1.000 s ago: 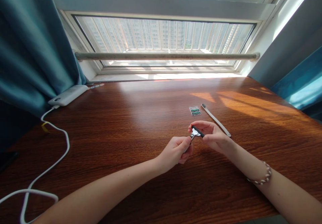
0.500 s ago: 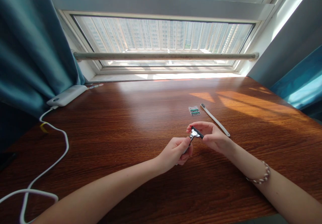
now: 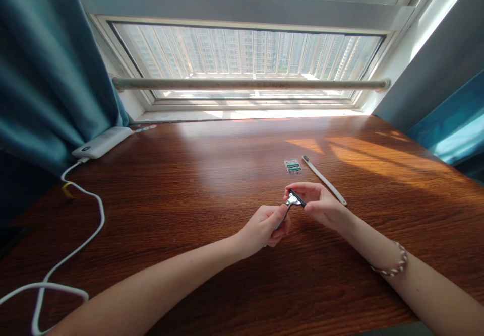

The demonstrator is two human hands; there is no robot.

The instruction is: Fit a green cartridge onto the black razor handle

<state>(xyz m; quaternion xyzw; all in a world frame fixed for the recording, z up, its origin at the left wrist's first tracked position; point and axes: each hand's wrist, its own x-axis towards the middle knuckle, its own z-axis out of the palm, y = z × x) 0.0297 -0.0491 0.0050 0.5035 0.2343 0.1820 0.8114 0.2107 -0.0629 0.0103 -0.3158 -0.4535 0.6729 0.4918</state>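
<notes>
A razor with a metal neck and a dark head is held between both hands above the table. My left hand is closed round its handle, hiding most of it. With thumb and fingers, my right hand grips the two ends of the dark head. Just beyond the hands lies a small clear pack with green-and-dark strips, which look like razor cartridges. A white toothbrush with a dark-bristled head lies slantwise beside the pack, its lower end close to my right hand.
The brown wooden table reaches to the window sill. At the back left, a white power bank has a white cable looping down the left side. A blue curtain hangs at the left, and a rail crosses the window.
Almost nothing differs. Both hands keep the same grip on the razor, and the whole view has shifted very slightly.
</notes>
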